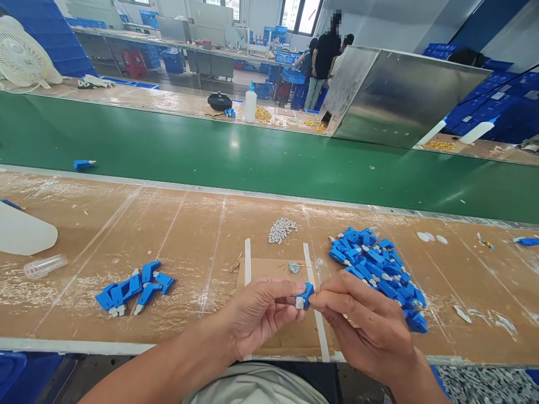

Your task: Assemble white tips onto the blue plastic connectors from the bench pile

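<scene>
Held below and just right of the frame's center: 1 small blue piece, pinched at the fingertips between thumb and fingers of the left hand. Pinched also at its right edge by the right hand, thumb and fingertips closed together, exact contact partly hidden. Blocky in shape, bright blue, with a pale grey-white end turned toward the bottom of the frame. Held above a cardboard sheet with 2 white strips. Heaped right of center, beyond the right hand: many similar blue pieces. Grouped at lower left: a smaller cluster. Piled near the center: small grey bits.
</scene>
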A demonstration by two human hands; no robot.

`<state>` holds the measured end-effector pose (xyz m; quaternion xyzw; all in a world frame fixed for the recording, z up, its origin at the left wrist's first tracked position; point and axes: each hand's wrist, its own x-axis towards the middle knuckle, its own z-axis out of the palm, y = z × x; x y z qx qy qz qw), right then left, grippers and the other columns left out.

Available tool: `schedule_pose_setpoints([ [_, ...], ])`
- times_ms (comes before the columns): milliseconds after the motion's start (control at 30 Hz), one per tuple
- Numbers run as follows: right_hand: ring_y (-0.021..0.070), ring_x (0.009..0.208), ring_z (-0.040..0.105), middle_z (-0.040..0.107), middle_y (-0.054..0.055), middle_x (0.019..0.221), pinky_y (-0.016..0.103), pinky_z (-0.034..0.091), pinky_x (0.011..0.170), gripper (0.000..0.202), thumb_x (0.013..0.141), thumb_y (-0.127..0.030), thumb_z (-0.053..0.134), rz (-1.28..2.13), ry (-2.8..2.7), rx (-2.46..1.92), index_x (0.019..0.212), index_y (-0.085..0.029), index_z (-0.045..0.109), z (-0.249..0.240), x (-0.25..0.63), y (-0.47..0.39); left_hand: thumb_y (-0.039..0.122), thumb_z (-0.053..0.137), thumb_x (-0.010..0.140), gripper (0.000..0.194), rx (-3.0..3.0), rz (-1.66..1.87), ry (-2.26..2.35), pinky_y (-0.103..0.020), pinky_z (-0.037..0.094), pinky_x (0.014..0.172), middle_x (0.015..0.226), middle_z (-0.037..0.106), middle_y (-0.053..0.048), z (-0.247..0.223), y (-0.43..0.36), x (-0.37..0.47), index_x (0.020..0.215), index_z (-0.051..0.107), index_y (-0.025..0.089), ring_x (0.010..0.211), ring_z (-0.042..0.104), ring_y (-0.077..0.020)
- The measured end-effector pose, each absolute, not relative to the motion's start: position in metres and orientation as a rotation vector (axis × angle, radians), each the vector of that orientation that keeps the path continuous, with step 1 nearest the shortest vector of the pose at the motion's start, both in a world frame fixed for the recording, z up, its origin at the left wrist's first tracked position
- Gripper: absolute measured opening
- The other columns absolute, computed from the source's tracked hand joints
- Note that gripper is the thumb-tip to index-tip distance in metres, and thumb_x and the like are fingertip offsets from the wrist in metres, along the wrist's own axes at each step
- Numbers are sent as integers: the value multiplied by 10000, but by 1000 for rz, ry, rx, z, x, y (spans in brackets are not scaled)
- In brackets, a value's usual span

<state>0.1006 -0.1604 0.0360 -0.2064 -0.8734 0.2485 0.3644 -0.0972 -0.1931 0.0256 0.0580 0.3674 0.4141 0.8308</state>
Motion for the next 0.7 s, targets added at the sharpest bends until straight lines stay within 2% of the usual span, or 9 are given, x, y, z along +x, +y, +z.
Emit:
schedule_pose_setpoints([
  [100, 183, 763, 635, 685, 61, 886, 306, 492, 638, 356, 841, 40, 623, 845, -2213, -532, 1080, -210, 706, 37, 103, -155, 172, 758, 787, 131, 193, 829, 759, -89, 536, 518, 692, 674, -54, 27, -193, -97, 784, 732, 44, 524, 661, -68],
  [233, 158, 701, 608, 663, 14, 764, 294, 459, 627, 133, 817, -88, 761, 1284, -1993, -560, 817, -218, 735, 36, 103, -142, 238, 789, 773, 180, 352, 798, 733, -136, 561, 571, 684, 676, -37, 29, -189, -99, 781, 731, 67, 488, 631, -52],
  [367, 142, 675, 530, 554, -11, 724, 272, 400, 580, 171, 752, -222, 851, 1577, -1883, -681, 668, -210, 702, 34, 101, -130, 268, 823, 722, 228, 444, 777, 801, -168, 558, 571, 687, 690, -47, 29, -184, -98, 799, 745, 68, 483, 615, -60],
  [467, 142, 691, 506, 525, -14, 749, 268, 379, 580, 223, 694, -276, 895, 1658, -1868, -754, 664, -208, 685, 28, 101, -126, 301, 831, 699, 264, 485, 736, 846, -153, 514, 529, 677, 686, -49, 29, -185, -95, 799, 747, 71, 498, 621, -70],
  [600, 129, 643, 449, 520, -17, 802, 267, 350, 562, 337, 636, -390, 920, 1639, -1738, -770, 830, -231, 695, 17, 112, -124, 352, 816, 699, 329, 625, 700, 905, -195, 502, 529, 712, 702, -60, 26, -169, -99, 893, 743, 97, 541, 640, -109],
  [700, 139, 645, 413, 479, -22, 768, 274, 324, 571, 349, 702, -479, 859, 1499, -1579, -737, 881, -241, 677, 8, 128, -127, 367, 733, 786, 328, 1087, 742, 1275, -253, 532, 594, 789, 737, -74, 20, -116, -119, 1018, 737, 135, 617, 666, -151],
])
